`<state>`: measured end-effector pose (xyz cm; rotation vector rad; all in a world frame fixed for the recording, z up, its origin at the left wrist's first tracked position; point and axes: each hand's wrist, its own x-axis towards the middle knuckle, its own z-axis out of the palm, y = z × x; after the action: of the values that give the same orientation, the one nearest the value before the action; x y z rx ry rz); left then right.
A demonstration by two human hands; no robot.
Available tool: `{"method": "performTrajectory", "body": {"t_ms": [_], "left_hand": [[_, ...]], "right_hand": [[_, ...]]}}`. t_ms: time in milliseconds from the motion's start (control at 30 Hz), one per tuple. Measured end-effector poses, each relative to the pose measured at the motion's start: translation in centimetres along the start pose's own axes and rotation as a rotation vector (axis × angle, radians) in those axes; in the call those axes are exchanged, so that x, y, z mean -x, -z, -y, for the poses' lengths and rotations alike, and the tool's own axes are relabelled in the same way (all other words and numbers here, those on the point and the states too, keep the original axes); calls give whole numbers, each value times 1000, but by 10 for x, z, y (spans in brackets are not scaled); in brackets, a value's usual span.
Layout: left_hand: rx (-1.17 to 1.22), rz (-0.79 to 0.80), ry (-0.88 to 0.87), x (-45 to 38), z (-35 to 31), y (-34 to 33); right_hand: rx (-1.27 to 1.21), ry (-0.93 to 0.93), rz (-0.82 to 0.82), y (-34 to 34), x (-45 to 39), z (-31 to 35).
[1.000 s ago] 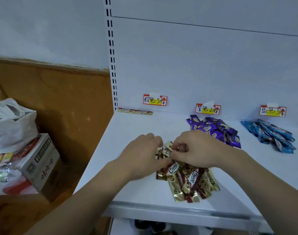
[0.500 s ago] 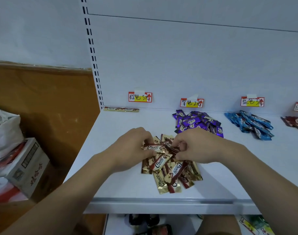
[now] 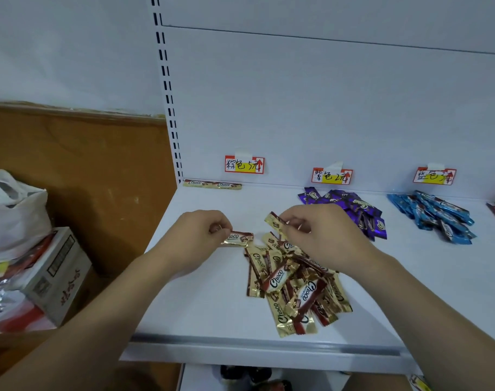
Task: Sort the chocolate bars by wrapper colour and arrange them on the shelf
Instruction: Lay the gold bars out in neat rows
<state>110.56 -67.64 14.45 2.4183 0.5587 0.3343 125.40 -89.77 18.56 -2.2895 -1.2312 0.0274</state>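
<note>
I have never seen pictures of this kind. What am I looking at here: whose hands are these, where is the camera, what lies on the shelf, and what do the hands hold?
No machine here: a person works with bare hands. The camera sits on their head, looking down. The left hand pinches one gold-brown bar; the right hand pinches another gold bar. Below lies a gold-brown pile on the white shelf. Behind are a purple pile and a blue pile, each under a price label. Two gold bars lie against the back wall.
</note>
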Motion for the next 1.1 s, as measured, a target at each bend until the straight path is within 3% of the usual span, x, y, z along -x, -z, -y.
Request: {"method": "performTrajectory", "body": {"t_ms": [167, 333, 433, 533, 733, 933, 1100], "left_hand": [[-226, -117, 36, -2, 23, 11], [-336, -248, 34, 3, 36, 10], [-328, -291, -67, 10, 38, 8], [-436, -216, -142, 14, 37, 3], [-576, -193, -99, 17, 38, -6], [-608, -158, -56, 16, 36, -3], [-619, -126, -47, 12, 37, -2]], "right_hand": [[191, 177, -81, -40, -27, 18], [386, 234, 101, -71, -42, 25], [352, 202, 58, -57, -40, 21], [322, 137, -42, -39, -43, 9], [345, 275, 240, -57, -42, 16], [467, 239, 195, -70, -55, 28], [401, 292, 291, -64, -60, 16]]}}
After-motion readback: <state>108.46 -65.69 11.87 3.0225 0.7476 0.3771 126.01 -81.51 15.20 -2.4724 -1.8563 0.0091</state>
